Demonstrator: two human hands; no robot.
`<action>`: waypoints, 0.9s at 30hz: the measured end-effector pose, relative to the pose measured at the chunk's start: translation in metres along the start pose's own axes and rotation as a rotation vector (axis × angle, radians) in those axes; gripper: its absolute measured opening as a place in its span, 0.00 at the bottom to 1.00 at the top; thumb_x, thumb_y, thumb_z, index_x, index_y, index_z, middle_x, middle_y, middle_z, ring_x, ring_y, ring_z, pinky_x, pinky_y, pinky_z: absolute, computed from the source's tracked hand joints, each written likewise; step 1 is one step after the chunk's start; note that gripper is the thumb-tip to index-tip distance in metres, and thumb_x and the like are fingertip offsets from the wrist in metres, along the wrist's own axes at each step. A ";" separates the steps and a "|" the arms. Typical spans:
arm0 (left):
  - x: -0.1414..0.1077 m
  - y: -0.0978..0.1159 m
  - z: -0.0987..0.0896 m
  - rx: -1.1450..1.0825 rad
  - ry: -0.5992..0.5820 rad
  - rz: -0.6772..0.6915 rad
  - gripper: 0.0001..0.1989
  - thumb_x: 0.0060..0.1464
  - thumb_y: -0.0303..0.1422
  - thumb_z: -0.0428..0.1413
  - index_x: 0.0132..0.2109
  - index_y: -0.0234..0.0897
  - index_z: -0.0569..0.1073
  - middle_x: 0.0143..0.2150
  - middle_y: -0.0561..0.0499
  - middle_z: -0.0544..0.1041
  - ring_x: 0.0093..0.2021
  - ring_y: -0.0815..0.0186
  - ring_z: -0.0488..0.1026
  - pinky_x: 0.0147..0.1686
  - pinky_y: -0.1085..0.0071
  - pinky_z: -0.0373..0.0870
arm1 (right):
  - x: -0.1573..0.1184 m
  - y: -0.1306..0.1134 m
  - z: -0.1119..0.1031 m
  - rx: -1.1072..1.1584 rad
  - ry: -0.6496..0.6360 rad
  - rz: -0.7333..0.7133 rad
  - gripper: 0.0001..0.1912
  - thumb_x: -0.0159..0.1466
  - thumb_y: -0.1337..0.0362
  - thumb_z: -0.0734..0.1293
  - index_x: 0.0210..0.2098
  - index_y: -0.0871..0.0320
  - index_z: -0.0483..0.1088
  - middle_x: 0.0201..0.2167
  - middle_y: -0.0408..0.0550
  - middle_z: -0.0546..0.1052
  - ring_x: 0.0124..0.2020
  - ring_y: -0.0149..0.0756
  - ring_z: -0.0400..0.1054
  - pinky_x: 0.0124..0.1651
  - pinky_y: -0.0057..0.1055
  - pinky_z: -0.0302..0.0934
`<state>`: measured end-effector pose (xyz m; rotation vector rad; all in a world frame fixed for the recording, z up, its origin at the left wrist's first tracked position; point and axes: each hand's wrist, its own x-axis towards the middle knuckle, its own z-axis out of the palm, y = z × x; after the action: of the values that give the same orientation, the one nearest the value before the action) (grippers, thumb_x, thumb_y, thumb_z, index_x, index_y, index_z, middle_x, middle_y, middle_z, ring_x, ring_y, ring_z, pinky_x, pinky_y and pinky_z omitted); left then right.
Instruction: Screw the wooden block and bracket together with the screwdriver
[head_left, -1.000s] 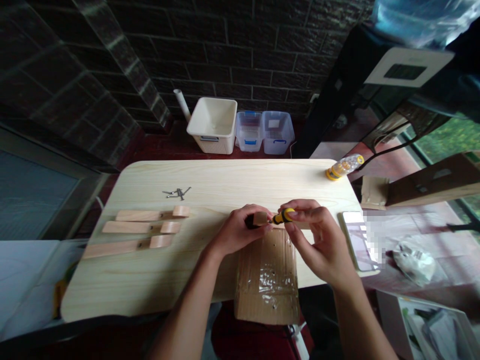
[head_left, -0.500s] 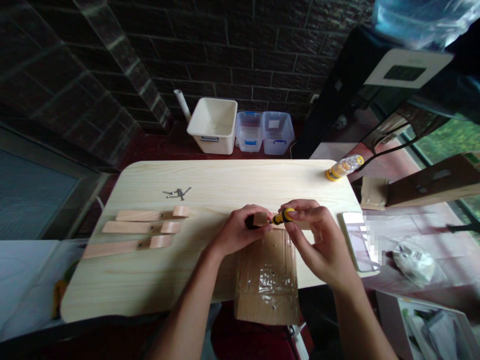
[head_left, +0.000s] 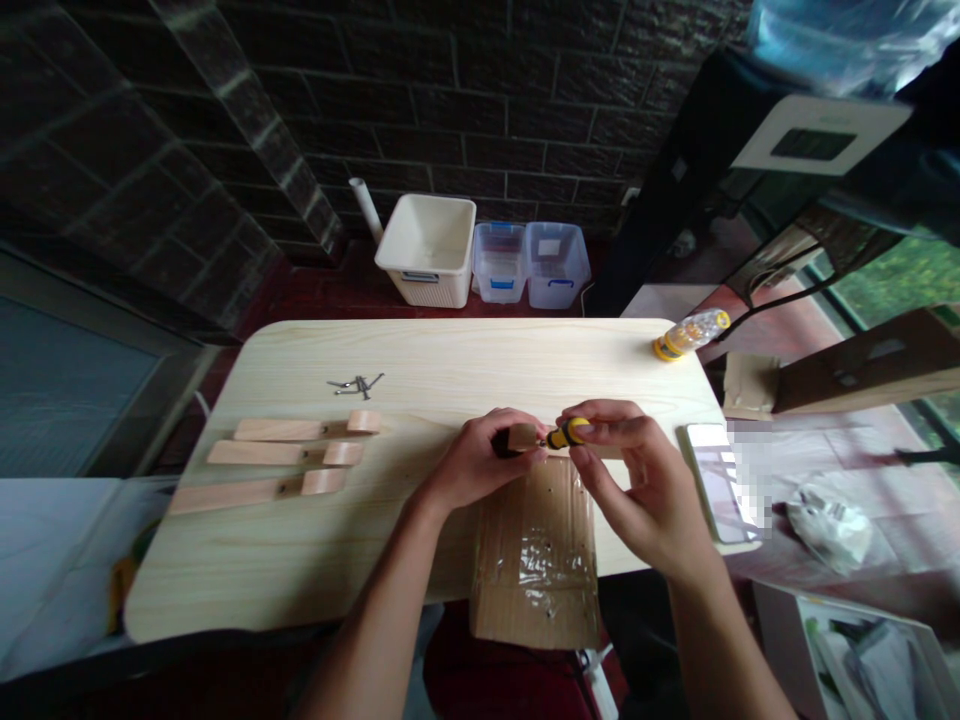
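Note:
My left hand (head_left: 487, 455) is closed around a small wooden piece (head_left: 523, 437) near the middle of the table's front half. In my right hand (head_left: 637, 470) is a short yellow-and-black screwdriver (head_left: 568, 433), pinched between thumb and fingers. Its tip points left and meets the wooden piece at what looks like a screw, mostly hidden by my fingers. Below both hands lies a taped cardboard piece (head_left: 536, 560) with small holes, overhanging the table's front edge. A light wooden strip shows partly behind my right fingers.
Three wooden strips with end blocks (head_left: 277, 430) lie at the left of the table (head_left: 450, 360). Several screws (head_left: 360, 384) sit behind them. A clear bottle-shaped case (head_left: 690, 335) lies at the back right corner, and a phone (head_left: 720, 480) at the right edge. Bins (head_left: 427, 235) stand beyond.
Both hands stay in nearly the same place, with the screwdriver still against the wooden piece. The view has shifted very slightly.

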<state>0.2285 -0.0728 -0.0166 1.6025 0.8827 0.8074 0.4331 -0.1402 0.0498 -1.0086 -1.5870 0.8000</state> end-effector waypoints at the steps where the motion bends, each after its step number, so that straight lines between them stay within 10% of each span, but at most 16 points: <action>1: 0.000 0.000 0.000 0.002 -0.002 0.000 0.11 0.58 0.37 0.68 0.47 0.40 0.82 0.49 0.47 0.86 0.50 0.57 0.81 0.56 0.58 0.74 | 0.000 0.001 0.000 0.004 0.006 0.001 0.15 0.71 0.73 0.70 0.53 0.47 0.73 0.53 0.48 0.76 0.56 0.41 0.76 0.56 0.44 0.74; 27: 0.000 0.002 -0.001 0.008 -0.012 -0.001 0.09 0.59 0.37 0.67 0.46 0.40 0.82 0.49 0.47 0.86 0.51 0.56 0.81 0.56 0.59 0.74 | 0.000 -0.001 0.000 0.016 0.022 0.019 0.13 0.71 0.71 0.71 0.52 0.48 0.73 0.54 0.50 0.78 0.57 0.44 0.77 0.57 0.46 0.75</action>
<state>0.2279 -0.0731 -0.0145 1.6118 0.8792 0.7936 0.4324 -0.1404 0.0508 -1.0189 -1.5519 0.8108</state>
